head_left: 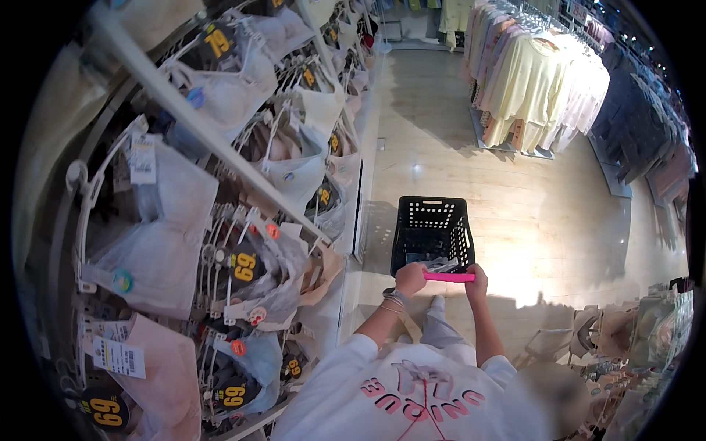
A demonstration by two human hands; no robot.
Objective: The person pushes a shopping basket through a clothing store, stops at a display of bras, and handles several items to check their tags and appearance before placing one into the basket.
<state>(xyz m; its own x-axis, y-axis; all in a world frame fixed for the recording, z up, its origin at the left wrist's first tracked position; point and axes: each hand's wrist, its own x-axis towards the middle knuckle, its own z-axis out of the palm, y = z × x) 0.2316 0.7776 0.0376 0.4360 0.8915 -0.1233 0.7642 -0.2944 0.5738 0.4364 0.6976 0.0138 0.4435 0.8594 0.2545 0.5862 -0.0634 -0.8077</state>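
Observation:
A black plastic shopping basket cart with punched sides stands on the floor in front of me. Across its near side runs a bright pink handle bar. My left hand, with a watch and bracelets at the wrist, is closed around the bar's left end. The right end is gripped by my right hand. Inside the basket lie some clear and greyish items, partly hidden by the handle and too small to name.
Close on my left rises a rack of hanging bras with round black price tags. Ahead to the right stands a rail of pastel tops, with dark clothes beyond it. More bras hang at the lower right. Pale wooden flooring runs between them.

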